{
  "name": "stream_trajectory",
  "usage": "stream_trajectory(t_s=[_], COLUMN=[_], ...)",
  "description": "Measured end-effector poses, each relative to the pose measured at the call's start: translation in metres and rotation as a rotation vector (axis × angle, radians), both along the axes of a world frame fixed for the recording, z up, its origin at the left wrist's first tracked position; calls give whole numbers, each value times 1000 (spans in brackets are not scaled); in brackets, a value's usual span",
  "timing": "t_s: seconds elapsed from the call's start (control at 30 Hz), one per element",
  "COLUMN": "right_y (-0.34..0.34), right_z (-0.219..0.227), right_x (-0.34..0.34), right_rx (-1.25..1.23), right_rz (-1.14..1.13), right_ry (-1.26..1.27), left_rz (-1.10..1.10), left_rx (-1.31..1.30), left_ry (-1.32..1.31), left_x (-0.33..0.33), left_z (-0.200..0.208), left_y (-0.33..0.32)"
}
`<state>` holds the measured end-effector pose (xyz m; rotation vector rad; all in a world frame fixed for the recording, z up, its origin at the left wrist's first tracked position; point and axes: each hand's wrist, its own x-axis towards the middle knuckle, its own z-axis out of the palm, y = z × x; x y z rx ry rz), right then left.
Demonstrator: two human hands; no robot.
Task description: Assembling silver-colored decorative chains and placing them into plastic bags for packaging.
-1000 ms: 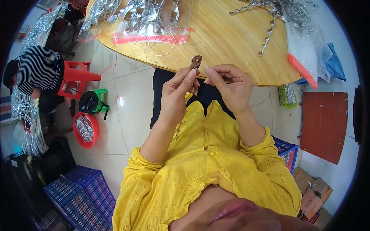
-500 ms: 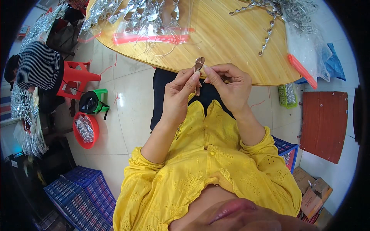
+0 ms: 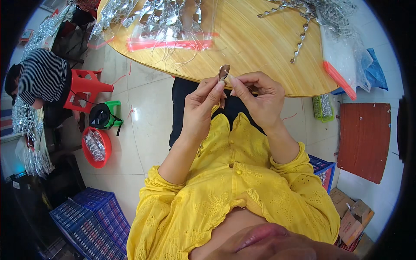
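While the left hand [image 3: 200, 99] firmly pinches a shiny metal strip [image 3: 224, 71] by the near edge of the surface [image 3: 255, 50], the right hand [image 3: 262, 93] has a narrow grip, its contents unclear; pinching close to the strip's end should stop it twisting. Beyond the surface's left edge, a red basin [image 3: 107, 149] holds silvery packs; past its right, a green basket [image 3: 324, 119] holds silvery pieces.
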<state>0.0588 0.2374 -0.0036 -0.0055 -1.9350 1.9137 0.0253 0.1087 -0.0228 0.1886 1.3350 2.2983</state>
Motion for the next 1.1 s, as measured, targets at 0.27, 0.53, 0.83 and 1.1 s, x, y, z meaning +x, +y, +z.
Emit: stream_trajectory(t_s=[0.27,0.53,0.83,1.1], right_y=[0,1,0,4], right_z=[-1,-3,-4,-6], right_x=[1,1,-1,-4], right_rx=[-5,-1,-27,-117], right_rz=[-22,-22,-8,75], right_ry=[0,-4,-5,-48], left_rz=[-4,-5,-12,-39], left_rx=[-2,-4,-7,-4], left_ry=[1,1,27,47], left_x=[0,1,2,5], left_z=[1,1,0,1], left_y=[0,0,1,1])
